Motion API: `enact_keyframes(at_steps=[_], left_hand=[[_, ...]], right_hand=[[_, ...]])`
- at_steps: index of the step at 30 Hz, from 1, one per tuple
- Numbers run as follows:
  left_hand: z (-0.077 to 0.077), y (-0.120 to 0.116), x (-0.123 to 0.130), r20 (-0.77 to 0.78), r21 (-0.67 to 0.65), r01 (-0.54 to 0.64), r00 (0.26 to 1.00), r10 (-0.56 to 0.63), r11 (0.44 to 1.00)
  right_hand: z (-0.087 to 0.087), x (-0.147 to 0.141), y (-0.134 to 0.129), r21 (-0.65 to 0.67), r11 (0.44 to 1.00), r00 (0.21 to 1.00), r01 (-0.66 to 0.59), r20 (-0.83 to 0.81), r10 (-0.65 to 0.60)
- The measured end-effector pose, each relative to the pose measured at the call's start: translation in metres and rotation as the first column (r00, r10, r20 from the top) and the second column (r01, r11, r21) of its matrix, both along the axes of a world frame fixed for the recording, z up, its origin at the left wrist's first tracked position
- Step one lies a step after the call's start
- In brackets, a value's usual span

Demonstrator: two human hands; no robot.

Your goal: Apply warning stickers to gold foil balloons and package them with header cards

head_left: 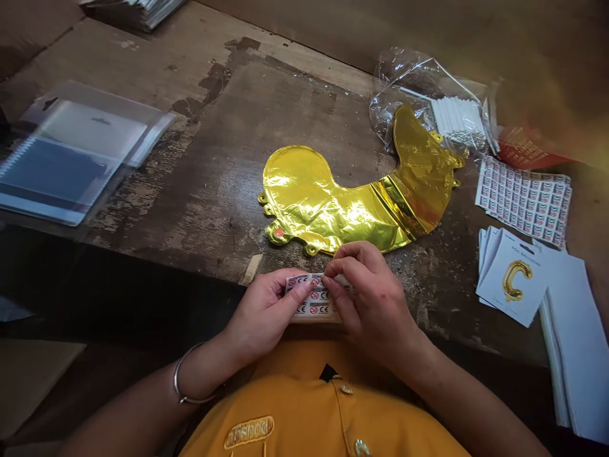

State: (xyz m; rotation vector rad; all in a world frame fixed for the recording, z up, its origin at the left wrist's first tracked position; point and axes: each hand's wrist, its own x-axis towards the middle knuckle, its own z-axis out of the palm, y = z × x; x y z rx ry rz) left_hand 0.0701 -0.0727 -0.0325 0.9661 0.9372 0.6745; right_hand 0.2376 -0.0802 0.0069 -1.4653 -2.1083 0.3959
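My left hand [266,311] grips a small sheet of stickers [320,309] by its left side, the thumb lying on top. The stickers carry CE marks and red circle symbols. My right hand [371,292] pinches at the sheet's upper edge with thumb and index finger; whether a single sticker is lifted there I cannot tell. Just beyond both hands a flat gold foil balloon [352,206], curved like a letter C, lies on the wooden table [190,209]. It has small tabs along its edges and an orange-red spot near its lower left end.
Clear plastic bags [71,152] lie at the left. At the right are white sticks [459,117] in a clear bag, more sticker sheets [523,200], balloon cards [514,276] and a stack of white paper [578,343]. A paper stack [137,13] sits at the back left.
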Motion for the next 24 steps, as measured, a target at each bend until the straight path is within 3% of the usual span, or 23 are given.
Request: enact_keyframes(at_steps=[4,6,8,10,11,12,14,15,16,17,19,24], left_hand=[[-0.007,0.002,-0.003,0.055,-0.146,-0.034,0.998,0.043,0.989],[-0.008,0.003,-0.004,0.103,-0.216,-0.033,0.993,0.056,0.976],[-0.006,0.004,-0.008,0.051,-0.152,-0.038,0.998,0.046,0.988],[0.0,0.005,-0.016,-0.103,0.098,0.003,0.995,0.007,0.995],[0.003,0.007,-0.021,-0.192,0.279,0.061,0.981,-0.007,0.958],[0.005,0.009,-0.026,-0.281,0.467,0.137,0.96,0.0,0.874],[0.006,0.018,-0.036,-0.428,0.739,0.294,0.9,0.086,0.606],[0.004,0.023,-0.04,-0.486,0.797,0.367,0.861,0.15,0.479],[0.0,0.029,-0.044,-0.539,0.812,0.437,0.816,0.21,0.388],[-0.004,0.034,-0.046,-0.588,0.798,0.502,0.769,0.251,0.335],[-0.013,0.043,-0.048,-0.662,0.748,0.599,0.703,0.26,0.285],[-0.024,0.046,-0.046,-0.634,0.773,0.587,0.718,0.287,0.239]], right_hand=[[0.002,-0.005,-0.005,0.103,0.994,0.997,-0.048,0.058,0.042],[0.008,-0.003,-0.008,0.133,0.99,0.999,-0.04,0.003,0.04],[0.015,0.004,-0.007,0.162,0.984,0.992,0.076,-0.116,-0.058],[0.019,0.011,0.002,0.097,0.966,0.948,0.239,-0.241,-0.21],[0.019,0.014,0.009,0.016,0.956,0.914,0.295,-0.296,-0.277],[0.018,0.016,0.017,-0.089,0.945,0.879,0.316,-0.347,-0.327],[0.012,0.014,0.036,-0.3,0.916,0.815,0.268,-0.436,-0.382],[0.007,0.011,0.046,-0.377,0.899,0.788,0.222,-0.473,-0.393],[0.002,0.007,0.054,-0.434,0.884,0.769,0.175,-0.5,-0.398],[-0.004,0.003,0.062,-0.47,0.872,0.756,0.135,-0.52,-0.398],[-0.015,-0.007,0.074,-0.496,0.863,0.743,0.096,-0.542,-0.394],[-0.034,-0.021,0.084,-0.513,0.846,0.8,0.146,-0.442,-0.406]])
